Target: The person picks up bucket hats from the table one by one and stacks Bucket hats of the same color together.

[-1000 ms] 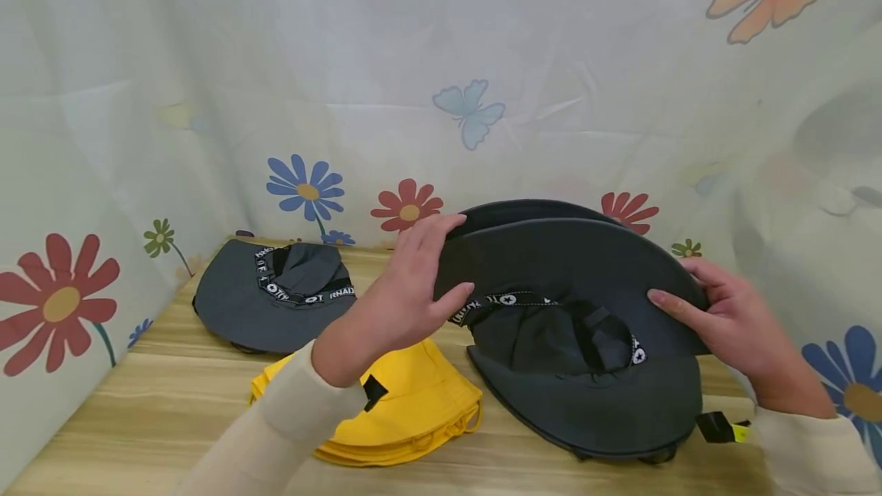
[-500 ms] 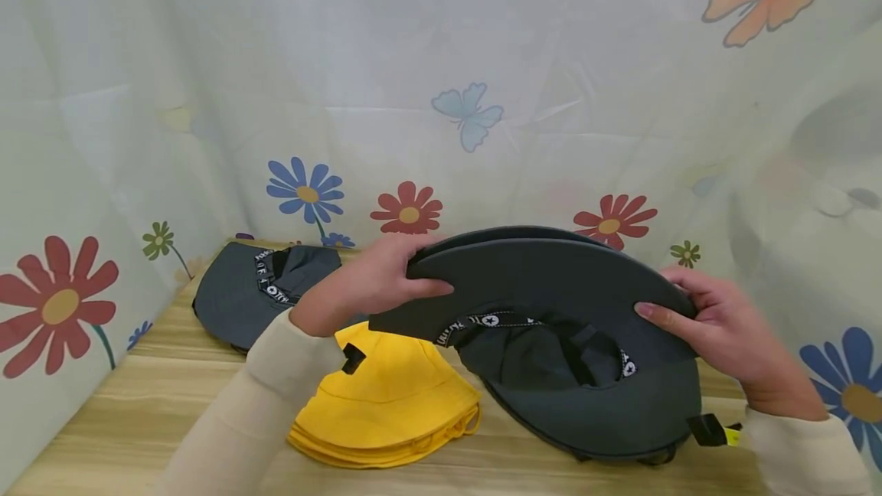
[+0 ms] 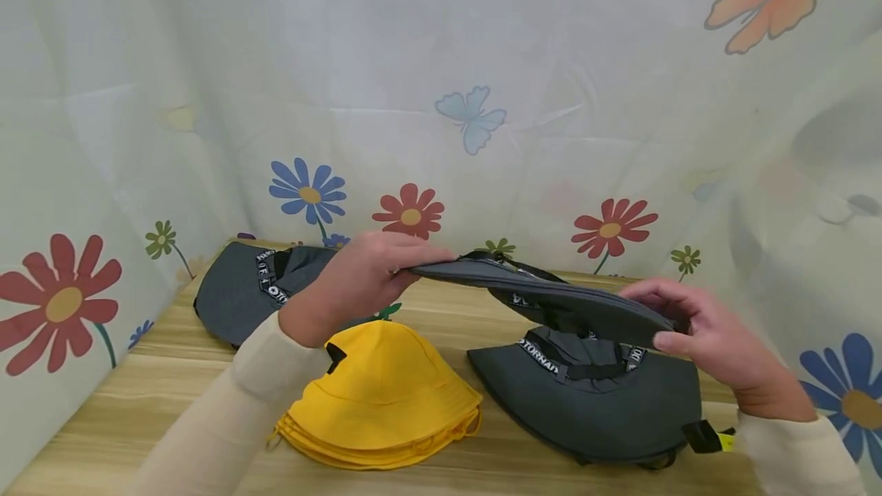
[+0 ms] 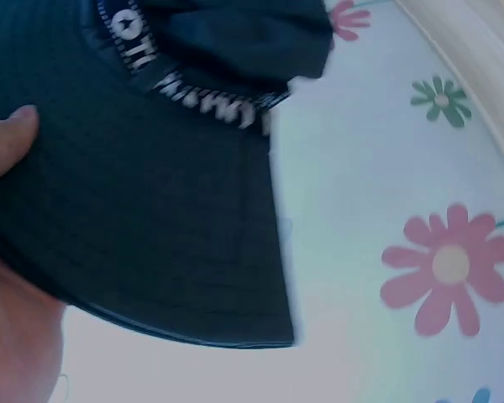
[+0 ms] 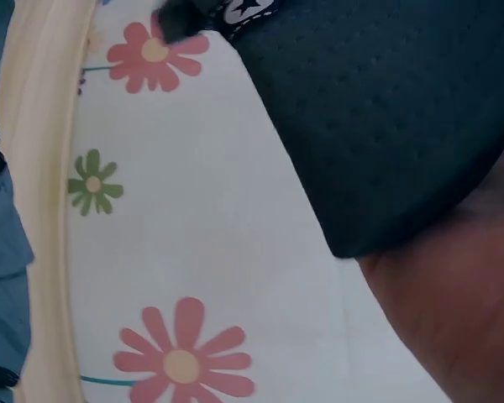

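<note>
Both hands hold a dark grey sun hat (image 3: 551,301) in the air by its wide brim, seen almost edge-on in the head view. My left hand (image 3: 361,278) pinches the brim's left end; in the left wrist view the thumb lies on the dark brim (image 4: 168,227), beside a white-lettered band. My right hand (image 3: 713,343) grips the other end, and the right wrist view shows that brim corner (image 5: 344,193) against the palm side. Just below, a second dark sun hat (image 3: 586,404) lies on the table with its lettered inner band facing up.
A stack of yellow bucket hats (image 3: 386,396) sits front centre, beneath the left forearm. Farther back at left lies another dark hat (image 3: 230,297), partly hidden by the left hand. A flower-printed white curtain (image 3: 524,44) hangs behind the wooden table (image 3: 145,404).
The held hat has come away from the lower one and tipped from facing me to nearly level. My left hand moved left and now pinches the brim; the right kept its grip.
</note>
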Tool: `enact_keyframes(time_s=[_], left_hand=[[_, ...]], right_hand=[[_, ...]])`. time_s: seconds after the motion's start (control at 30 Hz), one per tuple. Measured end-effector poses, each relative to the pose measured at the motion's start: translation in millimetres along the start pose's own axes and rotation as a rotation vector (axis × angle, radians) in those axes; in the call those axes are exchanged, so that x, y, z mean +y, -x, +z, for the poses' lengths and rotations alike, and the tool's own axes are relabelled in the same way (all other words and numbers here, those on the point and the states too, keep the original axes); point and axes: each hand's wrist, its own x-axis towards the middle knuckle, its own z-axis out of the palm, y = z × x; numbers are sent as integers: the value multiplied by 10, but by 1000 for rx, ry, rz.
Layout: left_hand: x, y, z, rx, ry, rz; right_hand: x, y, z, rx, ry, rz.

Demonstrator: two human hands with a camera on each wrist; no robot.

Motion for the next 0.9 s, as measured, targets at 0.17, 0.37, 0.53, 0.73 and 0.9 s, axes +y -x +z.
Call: enact_keyframes(time_s=[0.17, 0.37, 0.53, 0.73, 0.9], left_hand=[[1, 25, -62, 107, -170, 215], [36, 31, -90, 197, -310, 439], [82, 59, -38, 228, -350, 535], [140, 83, 16, 285, -389, 633], [168, 125, -18, 307, -448, 672]], right_hand=[[192, -94, 38, -288, -337, -30], [292, -235, 237, -380, -415, 143], [421, -353, 471, -342, -340, 263], [494, -437, 668, -345, -442, 373], [504, -442, 683, -257, -469, 415]])
